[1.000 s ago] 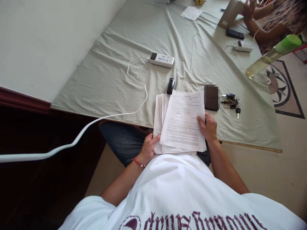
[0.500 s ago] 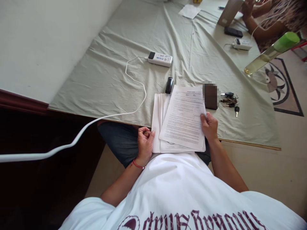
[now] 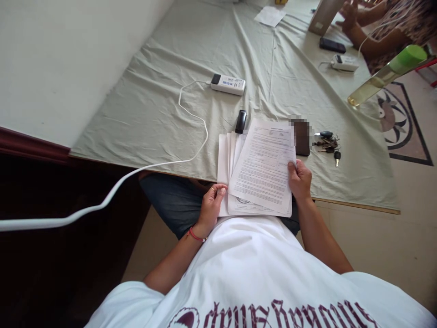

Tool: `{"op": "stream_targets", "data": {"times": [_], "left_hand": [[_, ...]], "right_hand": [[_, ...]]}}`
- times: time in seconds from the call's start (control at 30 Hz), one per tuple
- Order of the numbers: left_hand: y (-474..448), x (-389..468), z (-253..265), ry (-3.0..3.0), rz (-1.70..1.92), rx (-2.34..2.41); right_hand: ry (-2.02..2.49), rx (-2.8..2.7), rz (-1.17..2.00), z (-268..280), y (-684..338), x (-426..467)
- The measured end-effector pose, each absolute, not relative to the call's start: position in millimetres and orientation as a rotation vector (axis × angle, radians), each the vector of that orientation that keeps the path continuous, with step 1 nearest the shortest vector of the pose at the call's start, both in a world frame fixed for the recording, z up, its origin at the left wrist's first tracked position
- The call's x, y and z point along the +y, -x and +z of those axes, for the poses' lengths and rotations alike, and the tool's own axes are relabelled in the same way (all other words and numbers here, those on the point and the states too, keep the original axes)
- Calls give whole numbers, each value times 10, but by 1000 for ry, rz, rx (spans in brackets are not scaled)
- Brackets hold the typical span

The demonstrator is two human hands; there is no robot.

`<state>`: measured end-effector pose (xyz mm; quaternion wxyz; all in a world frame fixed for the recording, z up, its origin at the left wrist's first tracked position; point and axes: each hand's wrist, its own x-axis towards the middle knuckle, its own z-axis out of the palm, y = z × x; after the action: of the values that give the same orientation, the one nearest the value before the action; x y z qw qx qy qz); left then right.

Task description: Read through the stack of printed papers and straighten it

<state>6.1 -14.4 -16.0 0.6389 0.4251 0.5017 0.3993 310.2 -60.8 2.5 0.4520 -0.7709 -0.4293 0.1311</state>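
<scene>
A printed sheet of paper lies slanted over a stack of papers at the table's front edge, above my lap. My right hand is closed on the sheet's right edge, thumb on top. My left hand, with a ring and a red bracelet, is closed in a pinch over the left part of the stack. Its fingertips are close to the sheet's lower left corner. Whether paper is caught between them I cannot tell. Part of a round stamp shows below the slanted sheet.
Beyond the papers lie a small black object and a white device with a white cable. At right are a dark brown wallet-like item, keys and a green-capped bottle. Another person's hands are at far right.
My left hand has moved right, over the stack, toward the sheet's corner. The slanted sheet has shifted slightly right and up with my right hand.
</scene>
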Motion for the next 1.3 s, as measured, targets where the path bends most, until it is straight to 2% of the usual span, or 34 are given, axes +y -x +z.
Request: {"op": "stream_targets", "data": {"times": [0.5,0.87,1.1,1.3], "left_hand": [[-64,-151,-134,-849,866,1126],[-73,-171,-93,-747,687,1115],[-72,-168,-148,-689,780,1155],[-94,-165,-141,-806,996,1074]], "right_hand": [[1945,-1106,309,30,-3093,-602],[1968,-1116,298,59,-3073,-593],[1964,-1087,275,39,-3075,-589],[1988,-1087,265,28,-3082,-589]]}}
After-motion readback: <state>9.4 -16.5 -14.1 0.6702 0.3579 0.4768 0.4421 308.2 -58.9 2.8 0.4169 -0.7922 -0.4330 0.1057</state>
